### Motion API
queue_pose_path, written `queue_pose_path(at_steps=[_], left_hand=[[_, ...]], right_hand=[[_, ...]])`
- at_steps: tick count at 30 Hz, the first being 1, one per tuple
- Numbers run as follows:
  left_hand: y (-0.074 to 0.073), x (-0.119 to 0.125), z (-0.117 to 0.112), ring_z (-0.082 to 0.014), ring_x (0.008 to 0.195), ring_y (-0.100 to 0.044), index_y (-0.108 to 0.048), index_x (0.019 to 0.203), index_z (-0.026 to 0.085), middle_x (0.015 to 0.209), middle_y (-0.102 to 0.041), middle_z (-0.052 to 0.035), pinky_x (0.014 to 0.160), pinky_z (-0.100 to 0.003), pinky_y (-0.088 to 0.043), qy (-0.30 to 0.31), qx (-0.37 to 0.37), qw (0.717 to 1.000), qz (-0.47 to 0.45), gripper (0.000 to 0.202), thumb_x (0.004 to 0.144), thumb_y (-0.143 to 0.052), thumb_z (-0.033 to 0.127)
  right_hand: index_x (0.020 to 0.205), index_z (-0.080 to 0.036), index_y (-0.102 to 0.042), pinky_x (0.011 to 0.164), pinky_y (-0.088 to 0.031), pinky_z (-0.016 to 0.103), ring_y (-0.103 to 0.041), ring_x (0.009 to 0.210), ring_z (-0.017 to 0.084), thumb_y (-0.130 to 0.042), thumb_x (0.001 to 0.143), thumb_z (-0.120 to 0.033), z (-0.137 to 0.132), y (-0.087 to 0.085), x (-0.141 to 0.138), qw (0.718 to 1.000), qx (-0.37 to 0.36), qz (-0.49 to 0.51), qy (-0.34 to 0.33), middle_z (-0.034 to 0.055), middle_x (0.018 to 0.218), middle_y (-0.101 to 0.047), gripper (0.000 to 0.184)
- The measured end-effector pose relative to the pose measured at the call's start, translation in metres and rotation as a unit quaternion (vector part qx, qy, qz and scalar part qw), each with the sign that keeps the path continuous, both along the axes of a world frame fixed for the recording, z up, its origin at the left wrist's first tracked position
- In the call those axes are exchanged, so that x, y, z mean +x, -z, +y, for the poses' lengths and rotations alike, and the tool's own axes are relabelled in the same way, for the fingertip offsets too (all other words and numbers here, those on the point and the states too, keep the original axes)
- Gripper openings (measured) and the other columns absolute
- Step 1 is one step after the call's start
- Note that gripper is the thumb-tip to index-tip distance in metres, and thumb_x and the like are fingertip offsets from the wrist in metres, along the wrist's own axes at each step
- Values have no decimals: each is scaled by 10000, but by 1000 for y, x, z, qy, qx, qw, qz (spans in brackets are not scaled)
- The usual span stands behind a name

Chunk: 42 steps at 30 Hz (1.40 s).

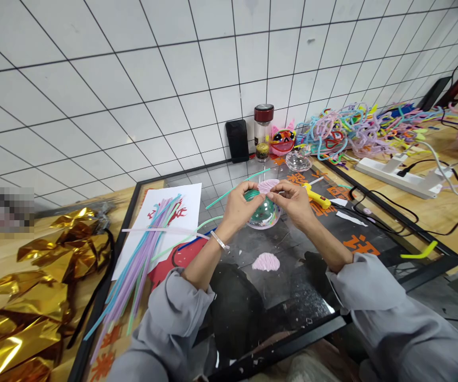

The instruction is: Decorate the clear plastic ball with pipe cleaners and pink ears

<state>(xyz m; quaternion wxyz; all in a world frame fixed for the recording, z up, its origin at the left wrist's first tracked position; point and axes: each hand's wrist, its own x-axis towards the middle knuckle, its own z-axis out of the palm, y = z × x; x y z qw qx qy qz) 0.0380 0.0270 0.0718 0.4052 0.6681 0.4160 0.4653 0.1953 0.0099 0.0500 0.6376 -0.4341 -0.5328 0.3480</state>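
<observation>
Between my two hands is a pink fuzzy piece point(267, 185), coiled from what looks like pipe cleaner. My left hand point(241, 208) pinches its left side, and my right hand point(291, 202) pinches its right side. Just below the fingers sits a clear plastic dome point(263, 213) with green inside, partly covered by the hands. A second pink fuzzy piece point(266, 261) lies flat on the dark glass panel point(248, 292), nearer to me. Right of my right hand rests a yellow glue gun point(317, 197).
Loose pipe cleaners point(149, 249) lie across white paper point(137, 212) at left, beside gold foil point(34, 302). Toward the wall stand a black phone point(237, 140), a lidded glass jar point(263, 135) and a pink cat-eared figure point(283, 140). A power strip point(398, 178) and cords are at right.
</observation>
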Motion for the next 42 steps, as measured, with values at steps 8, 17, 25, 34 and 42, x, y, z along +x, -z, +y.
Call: queue_pose_path(at_steps=[8, 17, 25, 34, 42], left_hand=[[-1, -1, 0, -174, 910, -627, -649, 869, 162, 921, -697, -28, 870, -290, -483, 6, 1, 1000, -10, 178, 695, -663, 128], [-4, -1, -2, -190, 935, -633, -660, 890, 157, 950, -707, -44, 899, -316, -480, 6, 1, 1000, 1, 190, 704, -659, 117], [-5, -1, -2, -195, 958, -643, -667, 906, 158, 974, -718, -51, 920, -323, -487, 13, 4, 1000, 2, 202, 708, -654, 120], [-8, -2, -4, -202, 994, -640, -653, 923, 158, 1003, -710, -56, 950, -336, -477, 8, 4, 1000, 22, 216, 711, -644, 123], [-7, -2, -4, -205, 1006, -647, -665, 943, 160, 1017, -721, -51, 958, -334, -474, 10, 18, 999, 36, 233, 710, -658, 147]], right_hand=[[678, -207, -726, 607, -450, 276, -575, 699, 150, -810, 604, -317, -1, -1, 1, 1000, -2, -1, 8, 8, 753, -669, 157], [697, -209, -738, 607, -463, 279, -585, 681, 144, -816, 581, -311, -1, -1, 1, 1000, -12, 13, 3, 6, 769, -679, 173], [726, -214, -752, 656, -454, 294, -601, 757, 167, -827, 605, -357, -1, 2, 3, 1000, -9, -19, 15, 20, 815, -702, 202], [739, -218, -759, 675, -447, 304, -606, 800, 184, -825, 620, -389, -1, 3, 3, 999, -5, -40, 22, 28, 843, -705, 218], [784, -219, -782, 660, -442, 290, -615, 824, 190, -811, 626, -340, 0, 5, 5, 999, -12, -47, 14, 32, 879, -730, 201]])
